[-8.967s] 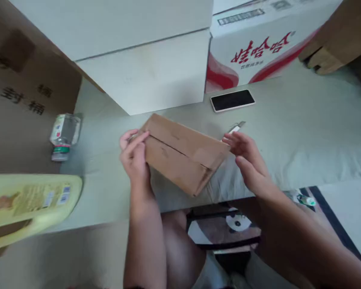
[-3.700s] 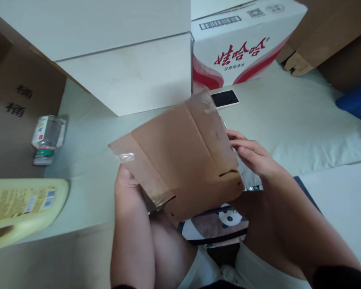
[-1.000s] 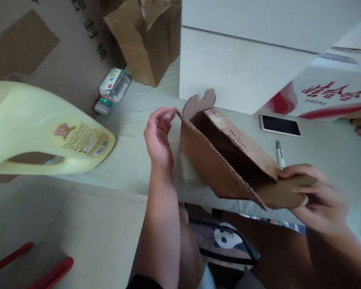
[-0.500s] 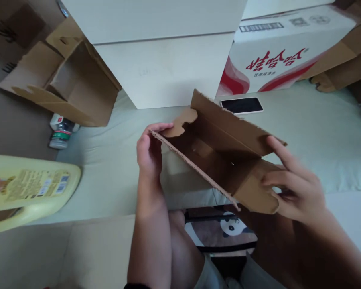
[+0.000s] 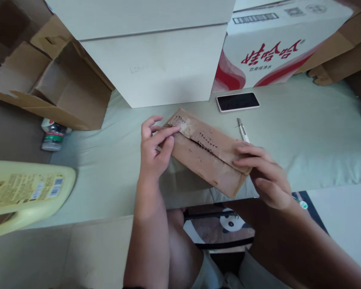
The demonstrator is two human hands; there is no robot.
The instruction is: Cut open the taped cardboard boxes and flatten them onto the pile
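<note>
head | both hands — left hand (image 5: 153,150), right hand (image 5: 266,174) — grip flat cardboard box (image 5: 206,150) ends | table (image 5: 303,132) edge near

Flat carton at the near edge of the bed, between two hands

The flattened carton (image 5: 207,154) lay on the bed (image 5: 303,132), the left hand (image 5: 153,150) at its left end and the right hand (image 5: 264,174) on its right end. Just beyond it to the right lay a pen (image 5: 242,130), and farther back a phone (image 5: 237,101). Behind stood a large box (image 5: 150,60), with a printed case (image 5: 276,44) to its right. An open box (image 5: 60,88) sat far left, a bottle (image 5: 51,134) under it, a jug (image 5: 24,196) at the near left.
</note>
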